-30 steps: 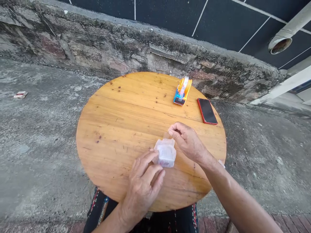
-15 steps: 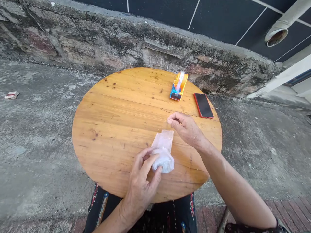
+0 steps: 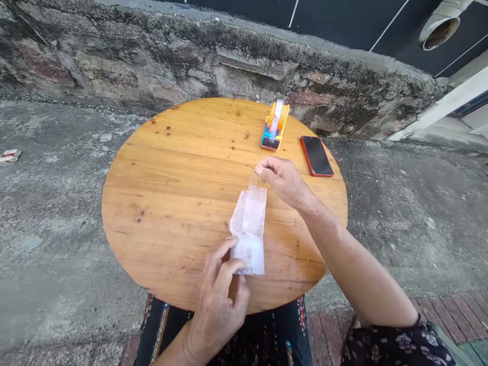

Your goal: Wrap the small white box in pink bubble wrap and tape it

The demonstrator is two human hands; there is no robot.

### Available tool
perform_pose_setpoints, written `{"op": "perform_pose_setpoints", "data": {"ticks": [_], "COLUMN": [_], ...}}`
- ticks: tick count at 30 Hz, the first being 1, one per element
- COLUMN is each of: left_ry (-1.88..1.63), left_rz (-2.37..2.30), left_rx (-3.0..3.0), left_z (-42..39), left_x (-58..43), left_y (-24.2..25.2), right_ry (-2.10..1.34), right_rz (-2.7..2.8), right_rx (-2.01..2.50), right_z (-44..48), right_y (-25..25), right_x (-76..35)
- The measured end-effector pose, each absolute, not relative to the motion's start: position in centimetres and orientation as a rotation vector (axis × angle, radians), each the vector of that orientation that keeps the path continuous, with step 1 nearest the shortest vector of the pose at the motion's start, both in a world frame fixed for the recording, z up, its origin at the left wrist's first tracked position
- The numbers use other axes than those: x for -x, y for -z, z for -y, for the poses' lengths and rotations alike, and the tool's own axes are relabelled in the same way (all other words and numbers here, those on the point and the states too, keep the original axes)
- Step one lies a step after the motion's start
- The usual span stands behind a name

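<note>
The wrapping had just opened out. A second earlier the white packet (image 3: 247, 256) was a compact bundle with only a short flap at its far side; by this moment a long, pale flap (image 3: 254, 211) lay stretched from it toward the far edge of the tabletop (image 3: 171, 203). The packet itself sat near the tabletop's near edge, a little right of its middle, and looked flatter than it had.

The right hand (image 3: 284, 180) had drawn farther toward the far edge, its grip narrowed to a pinch of thumb and forefinger on what seemed to be a clear strip (image 3: 253, 179) at the flap's end, though the strip was so see-through that its outline was hard to make out. The left hand (image 3: 219, 300) stayed at the packet's left side, its grip loose and fairly wide, fingertips resting on the wrapping and the thumb at the near side.

So the unfolding was further along, judging by the flap, but the packet's main part remained covered. The tape dispenser (image 3: 275, 127) by the far edge and the phone (image 3: 317, 156) by the right edge kept their places.
</note>
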State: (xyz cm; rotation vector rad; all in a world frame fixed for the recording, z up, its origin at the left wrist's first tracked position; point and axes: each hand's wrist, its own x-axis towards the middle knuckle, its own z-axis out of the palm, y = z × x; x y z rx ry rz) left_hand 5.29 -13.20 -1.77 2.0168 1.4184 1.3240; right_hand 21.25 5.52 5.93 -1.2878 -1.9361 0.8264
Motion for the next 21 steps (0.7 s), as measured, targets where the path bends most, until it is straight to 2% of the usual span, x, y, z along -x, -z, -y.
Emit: {"op": "perform_pose_setpoints", "data": {"ticks": [14,21], "left_ry": [-1.286,-1.266], "left_rz": [-1.449,-1.470], "left_rx": [-2.119,-2.133], "left_z": [10.6,10.5], "left_x": [-5.3,-5.2], "left_y": [1.9,2.4], "right_ry": [-0.776,-0.928], "right_rz": [1.913,1.819], "right_rx": [1.328,1.435], "right_z": [-7.9,-10.3], "right_y": [-5.0,-3.6], "right_x": [-21.8,-21.5]}}
